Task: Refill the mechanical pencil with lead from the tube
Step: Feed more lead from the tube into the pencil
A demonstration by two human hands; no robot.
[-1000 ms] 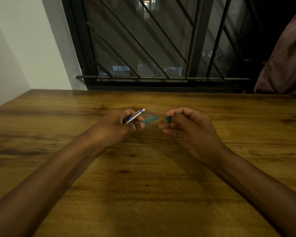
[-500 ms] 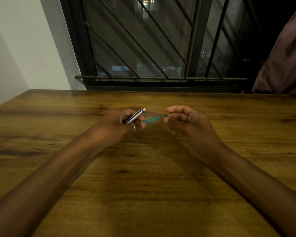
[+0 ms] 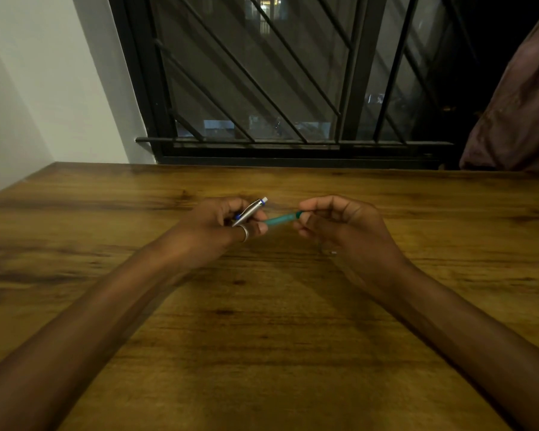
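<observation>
My left hand (image 3: 218, 227) is closed around a silver mechanical pencil (image 3: 251, 210) with blue trim; its white-tipped end points up and to the right. The same hand pinches one end of a teal lead tube (image 3: 279, 219) between thumb and finger. The tube lies nearly level between both hands. My right hand (image 3: 339, 225) grips the tube's darker right end, its cap (image 3: 298, 215), with the fingertips. Both hands hover just above the wooden table (image 3: 271, 321).
A barred window (image 3: 277, 82) runs along the table's far edge, and a white wall (image 3: 53, 88) stands at the left. A dark reddish curtain (image 3: 520, 104) hangs at the far right. A ring sits on my left thumb.
My right hand has closed its fingertips onto the tube's cap end, after being slightly apart from it. The left hand with the pencil has barely moved.
</observation>
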